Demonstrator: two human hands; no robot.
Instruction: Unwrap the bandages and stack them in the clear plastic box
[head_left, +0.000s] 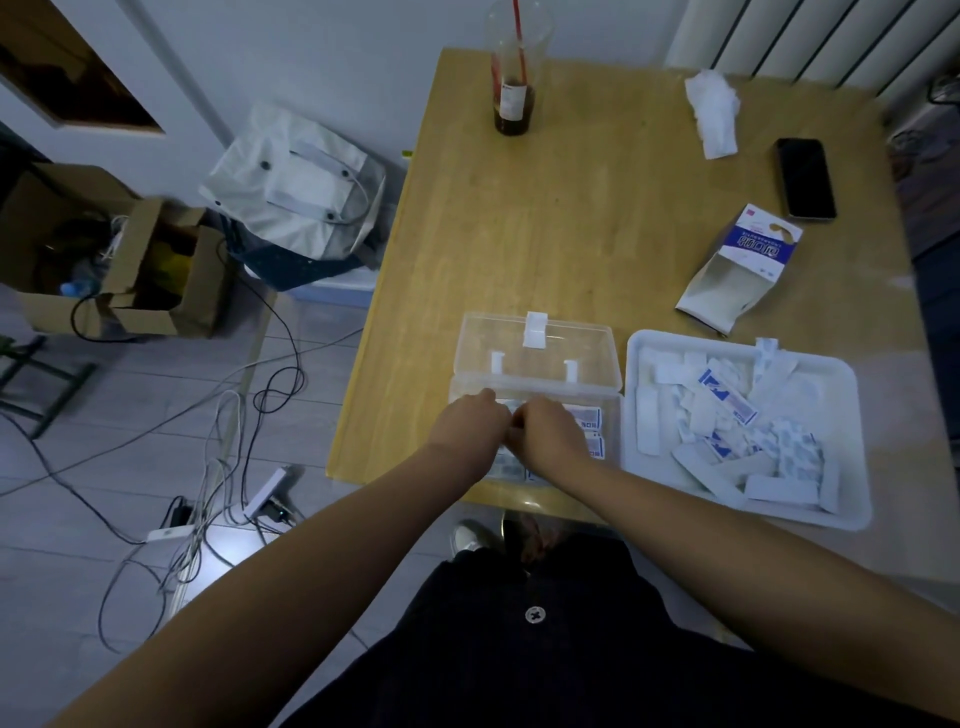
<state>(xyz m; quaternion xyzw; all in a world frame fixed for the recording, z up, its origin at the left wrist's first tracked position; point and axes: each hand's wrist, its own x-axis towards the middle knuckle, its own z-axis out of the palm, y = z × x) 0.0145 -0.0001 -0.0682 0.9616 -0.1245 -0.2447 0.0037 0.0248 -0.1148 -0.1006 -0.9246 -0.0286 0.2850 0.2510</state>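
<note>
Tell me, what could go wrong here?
The clear plastic box sits near the front edge of the table; the left hand and right hand working over it might nudge it off. The white tray mixes loose white strips with blue-printed packets, so one may be overlooked.

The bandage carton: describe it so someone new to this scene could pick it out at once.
Start at the wooden table. On its right side, between the black phone and the white tray, lies the bandage carton. It alone is a torn-open card box, white with a blue printed band.
</note>
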